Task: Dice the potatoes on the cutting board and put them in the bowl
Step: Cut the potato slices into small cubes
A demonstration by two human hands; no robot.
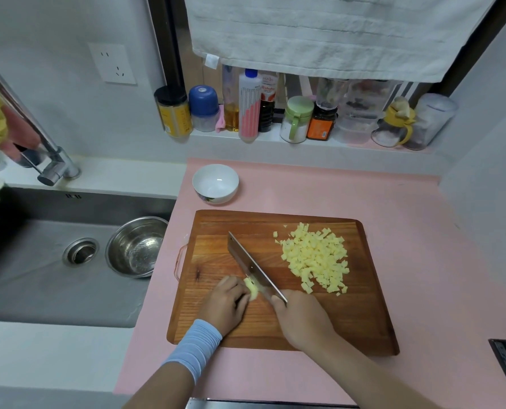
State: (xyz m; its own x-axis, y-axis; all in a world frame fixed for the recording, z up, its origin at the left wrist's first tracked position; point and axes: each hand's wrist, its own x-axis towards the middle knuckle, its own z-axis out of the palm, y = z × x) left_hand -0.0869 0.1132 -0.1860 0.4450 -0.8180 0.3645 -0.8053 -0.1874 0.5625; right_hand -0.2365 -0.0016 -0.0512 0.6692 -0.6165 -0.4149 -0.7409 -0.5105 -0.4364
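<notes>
Left hand curls over pale potato chunk | right hand grips flat steel cleaver | wooden board

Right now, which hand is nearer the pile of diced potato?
Right. The right hand, holding the knife, sits just below and left of the pile; the left hand is farther left, across the knife, holding the uncut potato piece.

Bowl behind cutting board; diced potatoes on board's right; sink left.
</notes>
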